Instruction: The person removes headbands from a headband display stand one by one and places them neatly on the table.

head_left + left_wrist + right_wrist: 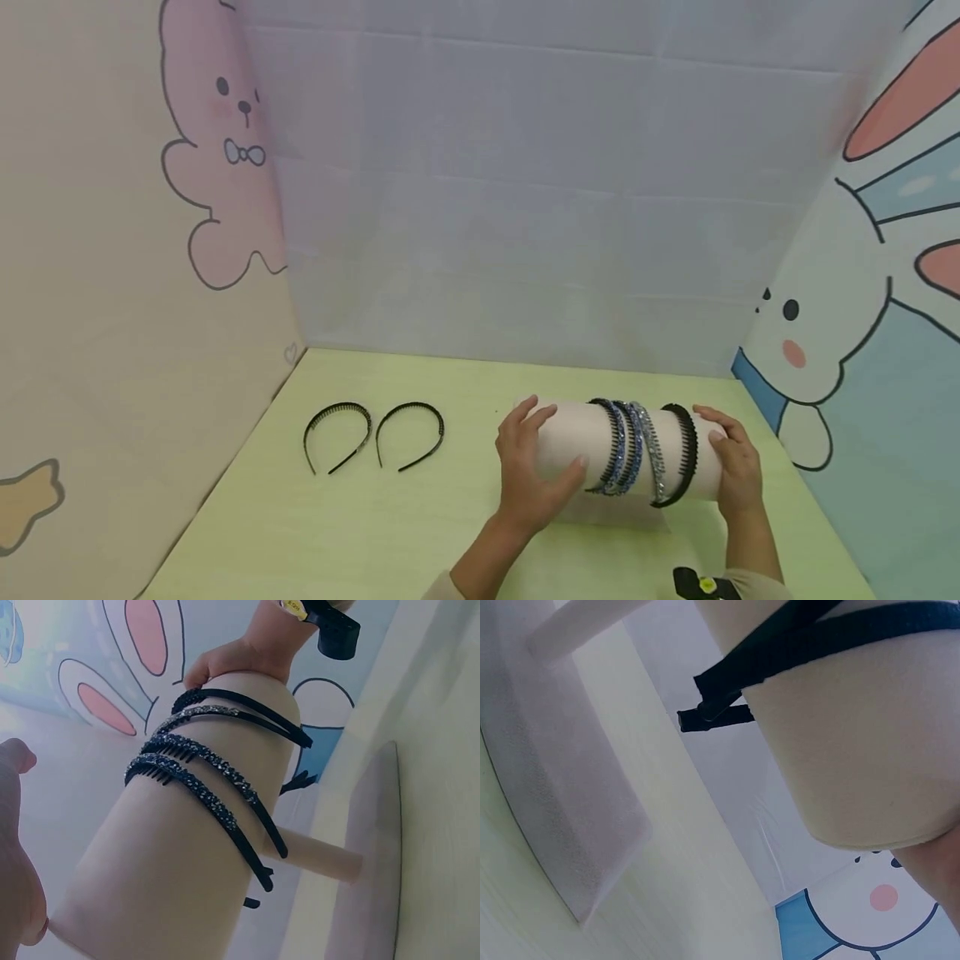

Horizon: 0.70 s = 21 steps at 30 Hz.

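A white padded headband stand [573,437], a thick roll on a post and flat base [379,847], stands at the right of the table. Black toothed headbands circle it: blue glittery ones [635,446], a silver glittery one [655,458] and a plain black one [687,458] near the right end. My left hand [525,479] rests at the roll's left end, fingers spread at the far side and thumb stretched along the front. At the opposite end my right hand [738,471] grips the roll, fingers over the top. Its fingertips are mostly hidden in the right wrist view.
Two black headbands, one [367,433] beside the other [440,429], lie on the left of the pale yellow-green table [315,542]. A plain light backdrop [487,208] rises behind it, with cartoon-printed side panels at left and right.
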{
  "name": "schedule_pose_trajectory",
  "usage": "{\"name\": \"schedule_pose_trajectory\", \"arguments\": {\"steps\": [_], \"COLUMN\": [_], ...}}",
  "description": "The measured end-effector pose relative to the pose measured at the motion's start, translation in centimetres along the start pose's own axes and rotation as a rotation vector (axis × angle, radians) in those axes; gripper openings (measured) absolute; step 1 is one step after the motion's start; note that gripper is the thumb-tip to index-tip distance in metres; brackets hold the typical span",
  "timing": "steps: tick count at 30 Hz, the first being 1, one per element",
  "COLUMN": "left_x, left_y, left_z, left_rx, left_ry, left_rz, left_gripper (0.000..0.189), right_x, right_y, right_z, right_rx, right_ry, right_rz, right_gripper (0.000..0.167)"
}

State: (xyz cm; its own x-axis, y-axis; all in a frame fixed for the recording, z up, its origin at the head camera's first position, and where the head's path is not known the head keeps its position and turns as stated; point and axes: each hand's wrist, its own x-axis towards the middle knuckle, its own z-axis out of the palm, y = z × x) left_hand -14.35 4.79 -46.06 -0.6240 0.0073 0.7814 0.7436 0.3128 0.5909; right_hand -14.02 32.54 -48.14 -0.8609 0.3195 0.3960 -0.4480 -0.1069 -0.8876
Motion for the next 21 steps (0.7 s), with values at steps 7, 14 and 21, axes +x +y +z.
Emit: {"name": "schedule_pose_trajectory", "arguments": {"steps": [7, 14, 21], "left_x": [2.5, 4.3, 6.6], "left_y": [-0.2, 0.0, -0.6], "left_z": [0.4, 1.5, 2.5], "left_rx": [-0.002, 0.051, -0.065], "left_ry": [-0.216, -0.507, -0.641], "left_rz": [0.002, -0.121, -0.247], "left_gripper": [0.064, 0.076, 0.079], "right_x": [-0.1, -0.3, -0.1], "right_y": [0.0, 0.1, 0.1], "right_z": [0.0, 0.0, 0.0], "right_rx": [-0.005, -0.009, 0.001], "right_ry": [0.008, 0.015, -0.006], "right_rz": [-0.003, 0.002, -0.034], "right_gripper": [0.026, 0.026, 0.026]}}
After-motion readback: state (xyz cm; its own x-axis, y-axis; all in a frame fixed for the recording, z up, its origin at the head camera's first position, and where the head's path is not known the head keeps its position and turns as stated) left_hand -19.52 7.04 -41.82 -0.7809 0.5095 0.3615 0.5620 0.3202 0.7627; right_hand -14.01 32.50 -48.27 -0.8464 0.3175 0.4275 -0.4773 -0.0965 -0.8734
